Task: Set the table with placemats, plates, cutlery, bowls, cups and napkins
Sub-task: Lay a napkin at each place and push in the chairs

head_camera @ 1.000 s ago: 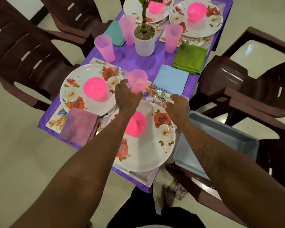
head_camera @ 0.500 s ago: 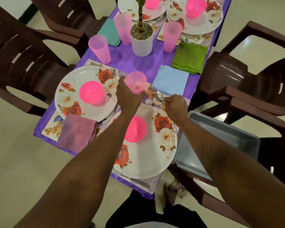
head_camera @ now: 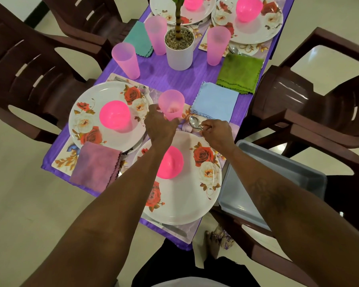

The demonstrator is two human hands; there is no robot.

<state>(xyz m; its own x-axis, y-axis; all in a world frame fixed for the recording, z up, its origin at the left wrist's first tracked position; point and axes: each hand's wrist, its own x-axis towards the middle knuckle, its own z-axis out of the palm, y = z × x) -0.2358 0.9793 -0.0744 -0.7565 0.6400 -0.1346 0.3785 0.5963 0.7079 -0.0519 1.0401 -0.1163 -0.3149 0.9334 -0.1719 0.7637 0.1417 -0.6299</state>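
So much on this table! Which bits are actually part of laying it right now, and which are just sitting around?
In the job: left hand gripping the pink cup; right hand pinching the spoon; near plate, pink bowl, blue napkin.
Just there: potted plant, grey tub on a chair, brown chairs.

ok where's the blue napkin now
In the head view the blue napkin lies flat at the table's right side, between the green napkin and the spoon the right hand pinches, right of the pink cup.
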